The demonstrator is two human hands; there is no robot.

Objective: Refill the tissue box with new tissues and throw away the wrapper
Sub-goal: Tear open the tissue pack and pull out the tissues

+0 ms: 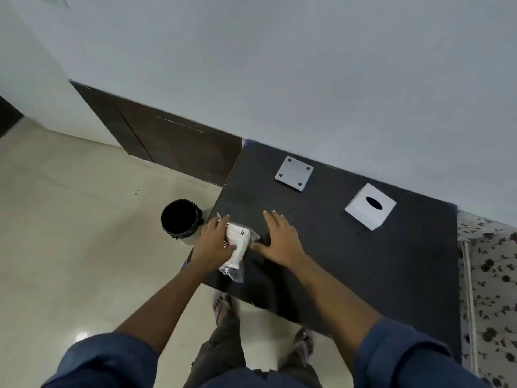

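A white pack of tissues in clear plastic wrapper (237, 246) lies near the left edge of the dark table (349, 270). My left hand (214, 242) rests on the pack's left side with fingers curled over it. My right hand (279, 238) lies flat and spread on the table just right of the pack, its thumb touching the wrapper's edge. The white cube tissue box (370, 206) with an oval slot on top stands at the table's far right. Its flat white base plate (294, 173) lies apart at the back.
A round bin with a black liner (181, 221) stands on the pale tiled floor just left of the table. A flowered cloth surface (489, 289) lies right of the table. My feet are under the near table edge.
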